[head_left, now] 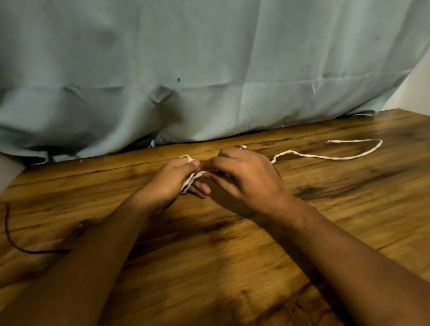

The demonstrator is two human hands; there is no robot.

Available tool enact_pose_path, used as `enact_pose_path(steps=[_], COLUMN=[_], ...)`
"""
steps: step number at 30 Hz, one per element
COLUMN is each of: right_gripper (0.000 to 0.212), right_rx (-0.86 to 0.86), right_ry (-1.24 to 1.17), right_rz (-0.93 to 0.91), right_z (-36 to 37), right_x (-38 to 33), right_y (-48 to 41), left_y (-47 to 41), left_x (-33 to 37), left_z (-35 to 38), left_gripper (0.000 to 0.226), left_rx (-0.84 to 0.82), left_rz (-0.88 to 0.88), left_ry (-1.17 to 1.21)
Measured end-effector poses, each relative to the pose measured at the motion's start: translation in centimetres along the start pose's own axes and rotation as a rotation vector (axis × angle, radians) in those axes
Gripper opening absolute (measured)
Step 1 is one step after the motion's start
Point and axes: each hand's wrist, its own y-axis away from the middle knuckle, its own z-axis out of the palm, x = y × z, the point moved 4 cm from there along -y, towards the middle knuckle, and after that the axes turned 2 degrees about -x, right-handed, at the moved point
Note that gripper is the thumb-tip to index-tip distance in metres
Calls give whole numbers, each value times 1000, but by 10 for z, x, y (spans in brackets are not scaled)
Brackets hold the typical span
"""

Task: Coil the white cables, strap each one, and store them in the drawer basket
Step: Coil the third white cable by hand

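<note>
Thin white cable (338, 156) looks light, limp and slightly springy, so pinching the gathered loops seems the surest hold; the left hand (170, 182) grips those loops and the right hand (243, 176) pinches the strand beside it, over the brown wooden surface (243, 264), with the loose tail trailing toward 3 o'clock. Fingers hide the loop count, and no strap or drawer basket shows.

No readable text, labels, brands, numbers or signs anywhere.
</note>
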Motion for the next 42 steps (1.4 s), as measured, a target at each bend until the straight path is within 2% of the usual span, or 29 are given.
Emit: enact_pose_path(steps=[3,6,10,14,18,21,24,26,32,37,42], right_gripper=[28,33,43,43,56,77,80,70,34,19,35], right_rx=[115,124,5,-68,-238,-323,-362,-372,-413,-434,-492], right_ry=[-13,4,1,-41,69,162,229,265,216,70,-239], right_rz=[45,152,289,301,339,326,266,195,34,-57,63], right_z=[-4,-3,3,9,21,28,34,35,30,30,22], right_x=[16,26,34,29,31,23,7,-6,-28,-31,-23], right_y=[1,3,9,12,14,13,11,9,4,2,1], left_y=[3,8,13,16,21,16,10,8,1,-7,-9], left_x=[6,10,20,24,34,39,34,28,15,4,-2], left_z=[8,21,35,35,35,30,18,9,-6,-11,-7], left_gripper=[28,32,35,35,35,31,29,30,31,33,29], left_rx=[-84,-214,-343,-412,-495,-442,-189,-43,100,177,234], left_rz=[-44,-111,-115,-86,-60,-25,-4,7,-13,-21,43], left_ry=[39,270,553,663,842,985,1048,1055,960,660,333])
